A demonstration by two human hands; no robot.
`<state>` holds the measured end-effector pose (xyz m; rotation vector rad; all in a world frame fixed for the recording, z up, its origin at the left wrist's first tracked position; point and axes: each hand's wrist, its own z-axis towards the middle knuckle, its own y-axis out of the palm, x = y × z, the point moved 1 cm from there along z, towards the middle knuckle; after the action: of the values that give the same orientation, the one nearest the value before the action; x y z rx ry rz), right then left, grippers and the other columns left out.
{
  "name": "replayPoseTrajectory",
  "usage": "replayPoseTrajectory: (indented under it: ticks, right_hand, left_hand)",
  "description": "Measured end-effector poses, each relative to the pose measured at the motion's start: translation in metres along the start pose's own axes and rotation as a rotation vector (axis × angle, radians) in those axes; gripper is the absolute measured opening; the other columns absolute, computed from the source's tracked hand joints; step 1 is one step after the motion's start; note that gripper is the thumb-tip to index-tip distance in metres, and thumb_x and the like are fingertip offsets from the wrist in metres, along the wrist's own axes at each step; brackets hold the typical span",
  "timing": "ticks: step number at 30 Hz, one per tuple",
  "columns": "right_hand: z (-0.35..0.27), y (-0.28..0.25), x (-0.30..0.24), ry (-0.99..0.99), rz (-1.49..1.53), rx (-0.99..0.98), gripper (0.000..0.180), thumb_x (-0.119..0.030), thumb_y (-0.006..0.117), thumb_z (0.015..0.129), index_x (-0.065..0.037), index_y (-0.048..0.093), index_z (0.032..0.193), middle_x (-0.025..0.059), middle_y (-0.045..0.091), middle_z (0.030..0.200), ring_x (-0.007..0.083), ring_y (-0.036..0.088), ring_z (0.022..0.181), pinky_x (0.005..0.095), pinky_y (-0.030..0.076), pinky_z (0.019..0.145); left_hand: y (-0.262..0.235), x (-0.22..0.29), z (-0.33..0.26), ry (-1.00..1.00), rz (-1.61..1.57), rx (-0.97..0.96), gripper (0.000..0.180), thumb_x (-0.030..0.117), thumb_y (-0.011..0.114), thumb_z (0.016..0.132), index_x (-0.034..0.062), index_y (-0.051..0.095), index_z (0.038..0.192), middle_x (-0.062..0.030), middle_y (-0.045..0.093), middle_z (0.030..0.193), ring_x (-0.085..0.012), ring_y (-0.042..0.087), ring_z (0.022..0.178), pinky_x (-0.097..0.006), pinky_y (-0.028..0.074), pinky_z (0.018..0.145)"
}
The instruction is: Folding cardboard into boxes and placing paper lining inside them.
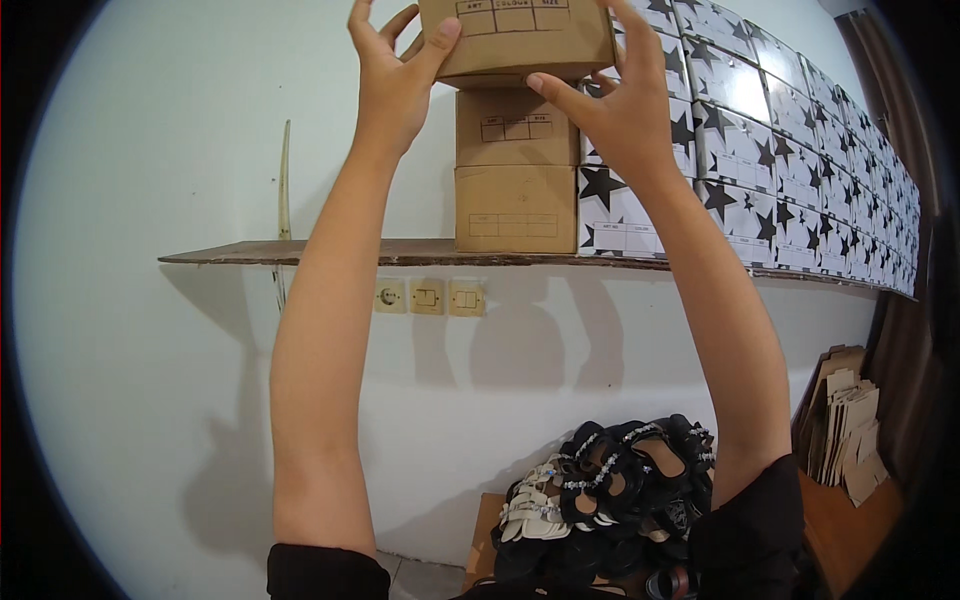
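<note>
I am gripping the top box [516, 38] with my left hand [392, 80] and right hand [622, 110], setting it on the brown stack [516, 165] on the shelf [330, 252]; next, I judge, squaring its edges.

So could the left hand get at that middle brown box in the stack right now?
Probably not freely: the left hand holds the top box, which sits on the middle box.
</note>
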<state>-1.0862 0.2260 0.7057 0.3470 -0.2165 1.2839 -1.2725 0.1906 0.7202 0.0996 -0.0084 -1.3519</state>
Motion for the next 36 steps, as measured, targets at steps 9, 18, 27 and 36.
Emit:
replayPoseTrajectory:
  ticks: [9,18,27,36]
  right_hand:
    - [-0.034,0.050,0.063,-0.045,-0.350,-0.023,0.049,-0.027,0.064,0.082,-0.006,0.049,0.124,0.0209,0.040,0.131,0.0343,0.038,0.123,0.0489,0.033,0.100]
    - [-0.047,0.057,0.074,0.057,-0.928,-0.311,0.063,-0.054,0.034,0.090,-0.008,0.044,0.132,0.0109,0.040,0.138,0.0309,0.022,0.135,0.0686,0.000,0.099]
    - [-0.080,0.019,0.041,-0.067,-0.995,-0.304,0.053,-0.049,0.041,0.089,-0.018,0.044,0.132,0.0104,0.032,0.143,0.0318,0.020,0.135,0.0659,0.001,0.100]
    - [-0.165,-0.060,-0.083,0.224,-0.761,-0.309,0.047,-0.030,0.058,0.079,-0.012,0.054,0.121,0.0181,0.037,0.135,0.0355,0.023,0.130,0.0542,-0.004,0.103]
  left_hand:
    - [0.006,-0.094,-0.012,-0.080,0.732,0.057,0.049,0.045,0.035,0.095,0.0163,0.044,0.133,-0.0070,0.050,0.130,-0.0262,0.045,0.122,-0.060,0.022,0.102]
    - [-0.003,-0.116,-0.017,-0.110,0.988,-0.197,0.058,0.052,0.029,0.092,0.0213,0.033,0.140,-0.0081,0.024,0.149,-0.0279,0.012,0.139,-0.068,-0.012,0.096]
    - [-0.033,-0.069,-0.058,0.296,1.154,-0.251,0.058,0.045,0.048,0.087,0.0274,0.033,0.140,-0.0094,0.025,0.148,-0.0283,0.013,0.139,-0.067,-0.008,0.098]
    - [-0.049,0.029,-0.170,0.251,0.979,-0.413,0.053,0.027,0.050,0.080,0.0130,0.048,0.131,-0.0203,0.020,0.148,-0.0369,0.008,0.139,-0.061,-0.015,0.099]
